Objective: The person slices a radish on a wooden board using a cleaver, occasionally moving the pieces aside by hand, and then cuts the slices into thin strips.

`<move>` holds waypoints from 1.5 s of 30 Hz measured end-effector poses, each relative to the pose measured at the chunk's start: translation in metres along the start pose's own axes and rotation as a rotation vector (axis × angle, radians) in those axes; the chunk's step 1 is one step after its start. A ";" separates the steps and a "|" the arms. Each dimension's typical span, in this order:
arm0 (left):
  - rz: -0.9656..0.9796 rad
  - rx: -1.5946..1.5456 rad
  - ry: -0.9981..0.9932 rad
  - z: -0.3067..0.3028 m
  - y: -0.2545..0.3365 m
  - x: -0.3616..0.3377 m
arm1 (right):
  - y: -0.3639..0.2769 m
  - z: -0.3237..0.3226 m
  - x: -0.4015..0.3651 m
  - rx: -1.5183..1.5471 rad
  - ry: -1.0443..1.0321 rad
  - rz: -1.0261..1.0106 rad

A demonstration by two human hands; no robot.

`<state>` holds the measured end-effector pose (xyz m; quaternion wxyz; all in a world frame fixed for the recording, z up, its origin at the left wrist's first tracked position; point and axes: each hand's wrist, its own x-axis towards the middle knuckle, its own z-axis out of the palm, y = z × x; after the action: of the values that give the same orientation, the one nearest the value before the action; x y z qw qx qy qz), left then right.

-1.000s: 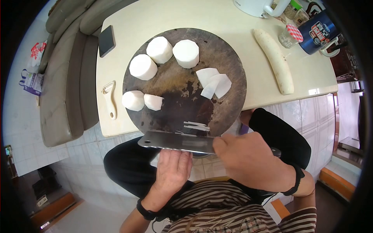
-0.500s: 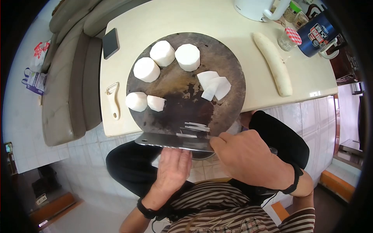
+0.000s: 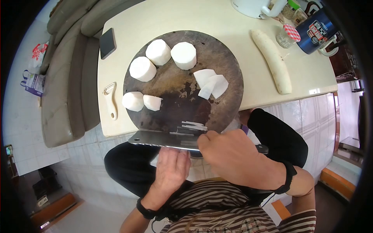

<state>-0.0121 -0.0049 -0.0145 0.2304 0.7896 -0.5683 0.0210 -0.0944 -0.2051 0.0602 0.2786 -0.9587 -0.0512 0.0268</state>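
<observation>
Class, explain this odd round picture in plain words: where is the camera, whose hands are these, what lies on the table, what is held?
The camera sits on a person's head, looking down at their own lap and hands. The right hand grips a broad steel cleaver, its blade at the near edge of a round dark wooden chopping board. The left hand lies open just under the blade. On the board: five white radish chunks, thin white slices, fine white strips. Beside it on the cream table lie a whole long white radish, a pale peeler and a black phone.
</observation>
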 end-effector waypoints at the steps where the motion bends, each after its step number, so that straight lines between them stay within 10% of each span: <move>1: -0.006 -0.002 -0.025 0.000 -0.001 -0.001 | -0.001 0.002 0.001 0.006 0.020 -0.017; 45: -0.025 -0.005 0.014 0.004 0.001 -0.004 | 0.011 0.005 -0.007 0.088 0.079 0.121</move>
<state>-0.0152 -0.0031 -0.0191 0.2366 0.7960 -0.5567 0.0225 -0.1010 -0.2125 0.0498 0.3199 -0.9472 0.0191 0.0079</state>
